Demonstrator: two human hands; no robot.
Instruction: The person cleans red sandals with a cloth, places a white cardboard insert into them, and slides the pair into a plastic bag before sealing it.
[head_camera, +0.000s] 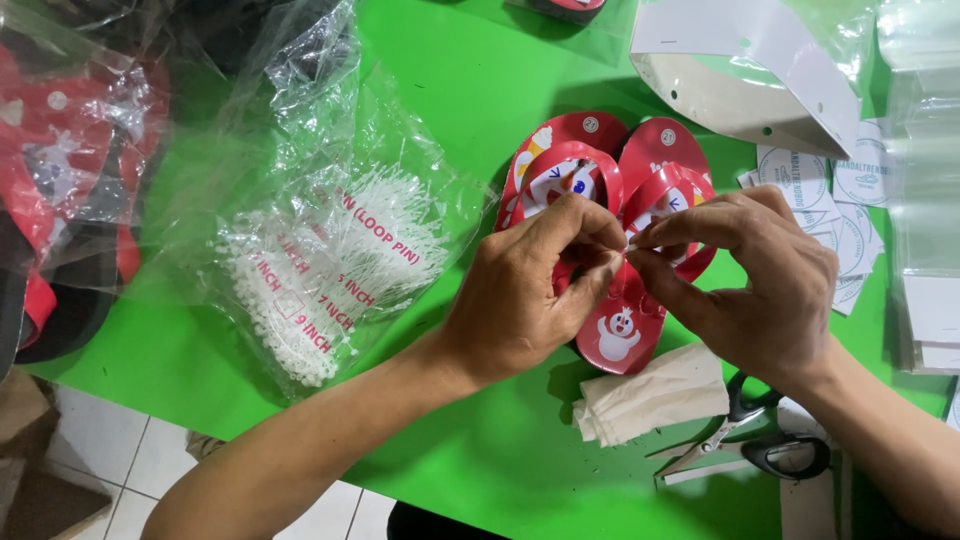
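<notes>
1. Head view shows, at far left, a clear bag of white loop pins (320, 270) on the green table (470, 90), well apart from our hands.
2. Our left hand (520, 290) pinches one thin white pin (627, 252) between thumb and fingers, over the pair of small red sandals (610, 200).
3. Our right hand (760, 280) pinches the same pin from the other side; both hands are equally near, fingertips touching.
4. The sandals' long axis runs away from us, toes farthest.
5. Scissors (750, 445) lie just beside the right wrist.

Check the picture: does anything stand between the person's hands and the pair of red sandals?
Nothing visible does. The left hand and right hand meet directly over the red sandals, fingertips pinching a thin white pin at the straps.
</notes>
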